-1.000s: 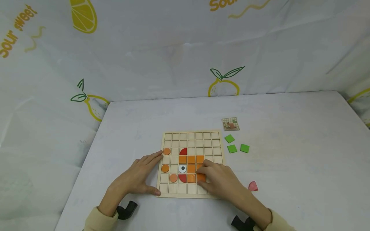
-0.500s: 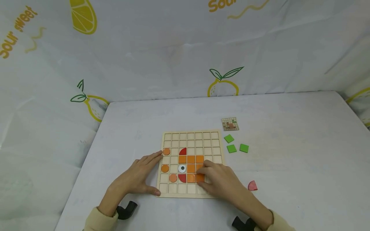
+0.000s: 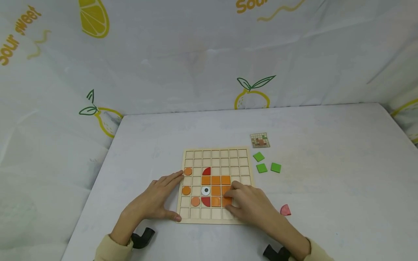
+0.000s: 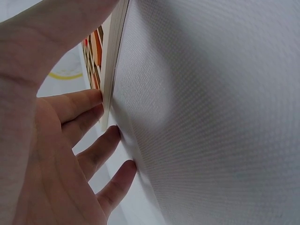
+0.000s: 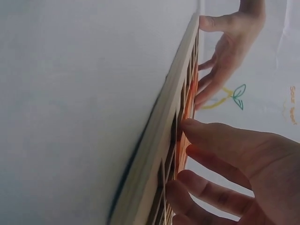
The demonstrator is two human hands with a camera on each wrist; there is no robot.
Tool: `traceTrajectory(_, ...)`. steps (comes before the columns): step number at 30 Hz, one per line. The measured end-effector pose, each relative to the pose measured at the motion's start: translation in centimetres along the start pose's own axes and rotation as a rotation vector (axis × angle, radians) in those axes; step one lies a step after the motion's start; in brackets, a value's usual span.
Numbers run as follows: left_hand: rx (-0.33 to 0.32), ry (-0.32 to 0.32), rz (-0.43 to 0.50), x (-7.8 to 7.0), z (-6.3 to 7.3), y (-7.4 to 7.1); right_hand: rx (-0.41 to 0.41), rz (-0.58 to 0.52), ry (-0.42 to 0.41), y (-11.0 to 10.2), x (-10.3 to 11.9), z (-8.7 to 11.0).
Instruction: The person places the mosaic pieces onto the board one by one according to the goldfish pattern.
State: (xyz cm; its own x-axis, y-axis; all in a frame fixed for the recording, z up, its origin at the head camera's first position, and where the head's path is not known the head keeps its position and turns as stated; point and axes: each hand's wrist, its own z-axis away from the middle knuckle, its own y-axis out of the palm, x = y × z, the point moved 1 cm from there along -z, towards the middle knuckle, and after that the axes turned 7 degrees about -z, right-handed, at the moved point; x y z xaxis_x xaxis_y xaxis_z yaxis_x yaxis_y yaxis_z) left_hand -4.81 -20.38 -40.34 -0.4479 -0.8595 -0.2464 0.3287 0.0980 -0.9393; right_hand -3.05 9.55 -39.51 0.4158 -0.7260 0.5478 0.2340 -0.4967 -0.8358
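A pale wooden grid board (image 3: 212,221) lies flat on the table. My left hand (image 3: 151,201) rests against its left side, thumb at the near corner and fingers spread out straight. Over the board's lower right, my right hand (image 3: 249,201) has thumb and forefinger bent at opposite edges of an orange square tile (image 3: 227,202), which it pinches at its cell; the fingers partly cover that area. Other orange squares (image 3: 216,180), orange discs (image 3: 186,190), red quarter-circles (image 3: 207,171) and a white eye disc (image 3: 205,190) sit in cells. In the right wrist view, my right thumb (image 5: 201,131) touches the board's top.
Several green square tiles (image 3: 275,167) lie right of the board, below a small pattern card (image 3: 260,140). A pinkish-red quarter-circle piece (image 3: 285,210) lies on the table right of my right hand. Behind the table (image 3: 343,163) hangs a white cloth (image 3: 183,72) with lemon prints.
My right fingers have shifted very slightly to the right at the orange square tile. My left hand stays where it was on the board's edge.
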Motion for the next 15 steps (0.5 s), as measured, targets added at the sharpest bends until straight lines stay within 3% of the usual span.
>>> traceTrajectory(9,0.002,0.003,0.011,-0.1,0.0,-0.1,0.005,0.008,0.071,-2.7,-2.0,1.7)
traceTrajectory(15,0.002,0.003,0.007,0.0,0.0,-0.1,-0.008,0.046,0.051,-4.4,-4.3,3.6)
